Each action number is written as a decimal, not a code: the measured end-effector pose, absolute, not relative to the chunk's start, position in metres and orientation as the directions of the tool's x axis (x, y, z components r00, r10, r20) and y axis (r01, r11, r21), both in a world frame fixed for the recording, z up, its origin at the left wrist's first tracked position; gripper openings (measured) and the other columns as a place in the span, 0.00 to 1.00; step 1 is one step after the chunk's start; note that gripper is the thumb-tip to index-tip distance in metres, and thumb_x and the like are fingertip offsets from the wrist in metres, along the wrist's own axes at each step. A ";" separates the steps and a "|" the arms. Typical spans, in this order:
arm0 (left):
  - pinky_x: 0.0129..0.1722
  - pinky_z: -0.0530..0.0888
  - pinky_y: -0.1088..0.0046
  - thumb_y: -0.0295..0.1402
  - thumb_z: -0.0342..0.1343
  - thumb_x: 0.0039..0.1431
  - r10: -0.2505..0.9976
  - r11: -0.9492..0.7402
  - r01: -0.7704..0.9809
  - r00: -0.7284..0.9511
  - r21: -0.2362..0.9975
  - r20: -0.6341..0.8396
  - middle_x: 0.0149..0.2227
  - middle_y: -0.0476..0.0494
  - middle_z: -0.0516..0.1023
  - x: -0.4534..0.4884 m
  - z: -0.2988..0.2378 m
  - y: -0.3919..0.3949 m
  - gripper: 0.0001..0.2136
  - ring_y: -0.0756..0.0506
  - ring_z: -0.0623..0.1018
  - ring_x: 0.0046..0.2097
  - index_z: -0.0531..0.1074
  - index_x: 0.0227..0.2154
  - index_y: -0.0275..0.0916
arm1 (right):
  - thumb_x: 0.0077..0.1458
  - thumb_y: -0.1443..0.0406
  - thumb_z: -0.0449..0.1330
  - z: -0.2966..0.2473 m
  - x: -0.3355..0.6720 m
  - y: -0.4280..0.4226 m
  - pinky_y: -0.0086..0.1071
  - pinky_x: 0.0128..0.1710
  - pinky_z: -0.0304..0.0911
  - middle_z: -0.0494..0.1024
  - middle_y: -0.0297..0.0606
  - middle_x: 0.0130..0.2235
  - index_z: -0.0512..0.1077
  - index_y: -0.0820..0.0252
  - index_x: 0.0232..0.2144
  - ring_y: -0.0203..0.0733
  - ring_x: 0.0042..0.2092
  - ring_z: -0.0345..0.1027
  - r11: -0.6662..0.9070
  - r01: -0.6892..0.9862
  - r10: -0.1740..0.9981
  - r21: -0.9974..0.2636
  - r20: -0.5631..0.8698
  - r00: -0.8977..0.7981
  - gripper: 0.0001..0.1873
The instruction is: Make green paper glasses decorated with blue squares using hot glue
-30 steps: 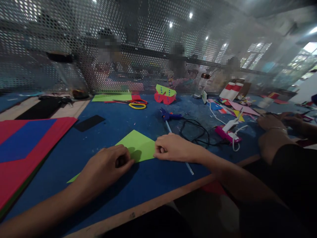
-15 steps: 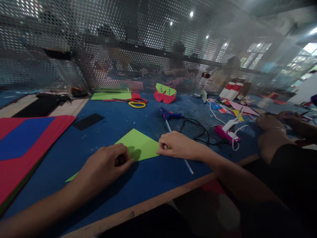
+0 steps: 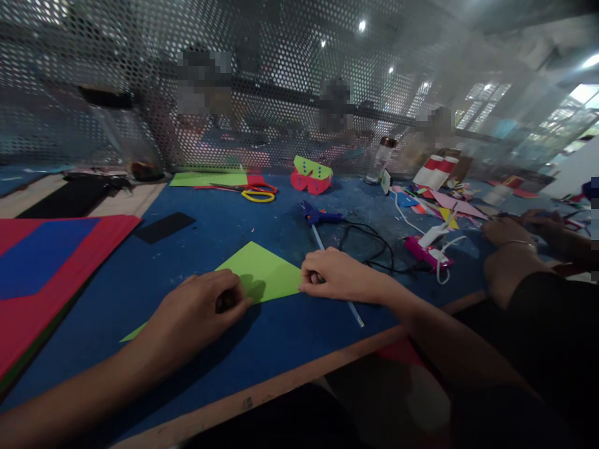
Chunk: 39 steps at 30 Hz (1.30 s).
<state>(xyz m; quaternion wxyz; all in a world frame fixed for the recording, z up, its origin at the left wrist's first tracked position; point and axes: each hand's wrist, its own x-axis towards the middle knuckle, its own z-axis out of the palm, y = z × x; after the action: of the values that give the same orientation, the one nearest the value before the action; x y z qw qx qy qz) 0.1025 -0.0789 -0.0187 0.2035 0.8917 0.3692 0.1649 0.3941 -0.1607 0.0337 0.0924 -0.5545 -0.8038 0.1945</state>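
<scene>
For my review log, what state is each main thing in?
Green paper: lying down, partly covered
Left hand: curled, on the paper
Right hand: curled, at the paper's corner
Glue gun: lying down, heat unclear
Scissors: lying down, opening unclear
Brown-topped bottle: standing, capped
Pink power strip: white adapter attached

Lime paper [image 3: 271,271]; blue tabletop [image 3: 262,349]; green and red cutout [image 3: 311,171], blue-dotted.

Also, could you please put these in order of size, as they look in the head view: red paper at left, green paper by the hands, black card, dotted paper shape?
1. Red paper, cut off by the picture edge
2. Green paper, partly covered
3. Black card and dotted paper shape: too alike to rank
</scene>
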 end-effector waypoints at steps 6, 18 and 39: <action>0.30 0.63 0.67 0.45 0.58 0.62 0.720 -0.650 0.581 0.677 0.490 0.154 0.24 0.48 0.78 0.102 -0.016 -0.079 0.13 0.45 0.74 0.27 0.74 0.27 0.43 | 0.66 0.64 0.65 0.033 0.397 -0.161 0.36 0.48 0.53 0.79 0.34 0.38 0.75 0.59 0.32 0.40 0.40 0.71 0.301 0.858 0.929 -0.415 -0.075 -0.362 0.08; 0.30 0.64 0.67 0.43 0.58 0.63 0.709 -0.664 0.564 0.683 0.491 0.175 0.24 0.48 0.78 0.102 -0.019 -0.079 0.12 0.45 0.74 0.27 0.74 0.26 0.44 | 0.65 0.65 0.64 0.034 0.409 -0.163 0.38 0.49 0.52 0.80 0.35 0.39 0.74 0.58 0.33 0.43 0.43 0.70 0.288 0.889 0.939 -0.356 -0.078 -0.335 0.06; 0.30 0.65 0.67 0.45 0.59 0.63 0.716 -0.660 0.569 0.675 0.490 0.181 0.26 0.48 0.78 0.100 -0.022 -0.077 0.13 0.44 0.75 0.28 0.73 0.27 0.44 | 0.64 0.68 0.61 0.035 0.422 -0.171 0.38 0.48 0.53 0.79 0.35 0.41 0.74 0.57 0.37 0.44 0.46 0.68 0.317 0.859 0.930 -0.403 -0.048 -0.365 0.02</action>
<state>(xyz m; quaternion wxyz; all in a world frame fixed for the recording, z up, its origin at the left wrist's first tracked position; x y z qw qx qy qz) 0.0998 -0.0773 -0.0222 0.2011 0.8927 0.3597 0.1823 0.4224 -0.1715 0.0348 0.0966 -0.5550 -0.8057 0.1832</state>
